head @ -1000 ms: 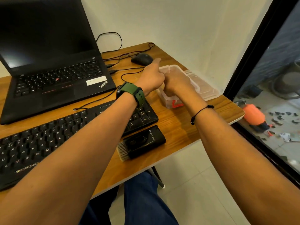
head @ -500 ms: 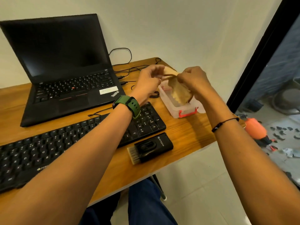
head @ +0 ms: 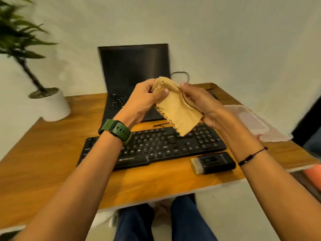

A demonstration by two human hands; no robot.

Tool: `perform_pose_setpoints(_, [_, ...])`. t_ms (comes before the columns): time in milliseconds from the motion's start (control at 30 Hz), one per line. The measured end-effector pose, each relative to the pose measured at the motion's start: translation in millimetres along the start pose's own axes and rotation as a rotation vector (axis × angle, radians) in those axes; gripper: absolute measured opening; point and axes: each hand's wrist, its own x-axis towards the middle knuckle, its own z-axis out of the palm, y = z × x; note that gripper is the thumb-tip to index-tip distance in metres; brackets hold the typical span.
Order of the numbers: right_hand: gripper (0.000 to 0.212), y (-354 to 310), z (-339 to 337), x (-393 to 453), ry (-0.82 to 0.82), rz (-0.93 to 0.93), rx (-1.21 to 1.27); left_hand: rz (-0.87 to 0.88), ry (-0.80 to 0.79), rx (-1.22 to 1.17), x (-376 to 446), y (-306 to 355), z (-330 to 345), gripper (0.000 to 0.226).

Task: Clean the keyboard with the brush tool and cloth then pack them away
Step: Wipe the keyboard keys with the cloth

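Note:
A tan knitted cloth [head: 177, 108] hangs in the air above the black keyboard [head: 156, 146], held between both hands. My left hand [head: 144, 101] pinches its upper left edge with thumb and fingers. My right hand [head: 201, 103] grips its right side, fingers curled behind the fabric. The black brush tool [head: 213, 162], bristles pointing left, lies on the wooden desk [head: 52, 153] just in front of the keyboard's right end. The clear plastic box [head: 251, 122] with its lid sits at the desk's right edge.
An open black laptop [head: 133, 70] stands behind the keyboard, cables trailing to its right. A potted plant in a white pot [head: 50, 105] stands at the desk's back left corner. My legs in blue trousers show below the front edge.
Both hands lifted the cloth out of the clear box and carried it left, over the keyboard. My view swung left, bringing the plant into sight.

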Motion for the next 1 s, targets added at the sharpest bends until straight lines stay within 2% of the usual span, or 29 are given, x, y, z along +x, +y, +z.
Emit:
perform_pose_setpoints(67, [0.056, -3.2, 27.3, 3.9, -0.133, -0.014, -0.108, -0.056, 0.070, 0.012, -20.0, -2.8, -24.7, 0.016])
perform_pose_setpoints(100, [0.054, -3.7, 44.8, 7.4, -0.187, -0.041, -0.190, -0.088, 0.112, 0.019, -31.7, -4.6, -38.2, 0.016])
perform_pose_setpoints(200, [0.029, -4.1, 93.8, 17.3, -0.246, -0.167, -0.377, -0.147, 0.234, 0.053, -63.6, -10.2, -74.0, 0.012])
perform_pose_setpoints(300, [0.016, -1.6, 135.3, 31.4, -0.222, -0.254, -0.463, -0.186, 0.357, 0.091, -92.2, -18.7, -105.3, 0.009])
perform_pose_setpoints(400, [0.003, 2.7, 166.8, 53.6, -0.081, -0.375, -0.675, -0.206, 0.560, 0.290, -119.8, -30.3, -125.8, 0.025])
perform_pose_setpoints(433, [0.005, 4.5, 176.5, 61.2, -0.032, -0.417, -0.749, -0.227, 0.604, 0.395, -129.6, -34.4, -128.4, 0.034])
perform_pose_setpoints(533, [0.019, 13.6, 202.0, 77.4, 0.065, -0.483, -1.031, -0.336, 0.531, 0.588, -156.2, -54.3, -120.2, 0.076])
perform_pose_setpoints(600, [0.025, 24.8, 215.4, 81.1, 0.069, -0.510, -1.217, -0.374, 0.436, 0.668, -167.5, -70.4, -106.2, 0.105])
perform_pose_setpoints(667, [0.024, 39.1, 228.2, 81.0, 0.035, -0.542, -1.302, -0.407, 0.388, 0.785, -173.3, -85.1, -93.1, 0.120])
perform_pose_setpoints(800, [0.026, 65.6, 247.8, 74.9, -0.064, -0.554, -1.295, -0.417, 0.397, 0.852, -174.4, -102.1, -78.6, 0.124])
perform_pose_setpoints(1000, [0.033, 74.0, 247.1, 69.7, -0.158, -0.594, -1.222, -0.394, 0.415, 0.807, -175.3, -106.0, -80.0, 0.124])
